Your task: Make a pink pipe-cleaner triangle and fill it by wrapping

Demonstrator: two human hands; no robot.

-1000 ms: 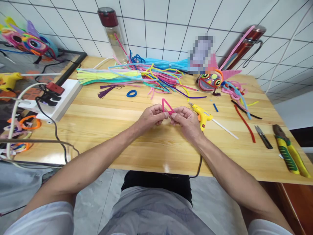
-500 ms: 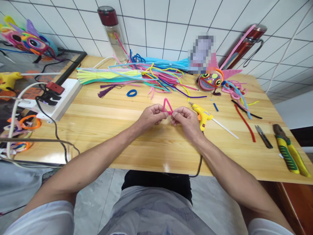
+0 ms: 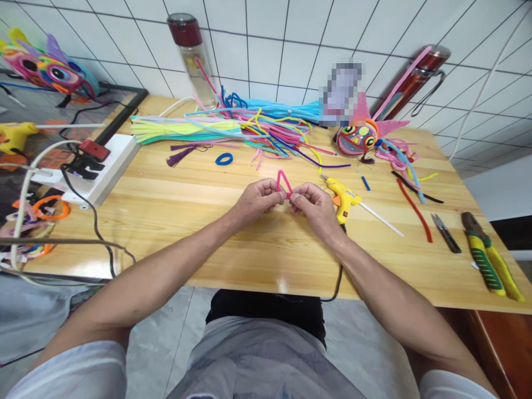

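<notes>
A pink pipe cleaner (image 3: 283,181) bent into a small triangle stands up between my two hands over the wooden table (image 3: 199,221). My left hand (image 3: 255,200) pinches its left lower corner with closed fingers. My right hand (image 3: 315,205) pinches the right lower corner, fingers closed too. The fingertips of both hands nearly touch under the triangle. A yellow glue gun (image 3: 344,198) lies just right of my right hand, with its cord running off the table's front edge.
A heap of coloured pipe cleaners (image 3: 233,127) lies at the back, with a blue ring (image 3: 223,159) before it. A fish-like craft (image 3: 359,138), red strips, snips (image 3: 446,233) and pliers (image 3: 488,257) lie right. A power strip (image 3: 97,166) sits left. Two bottles stand by the wall.
Both hands have closed slightly toward each other on the triangle's base. Otherwise nothing has visibly moved.
</notes>
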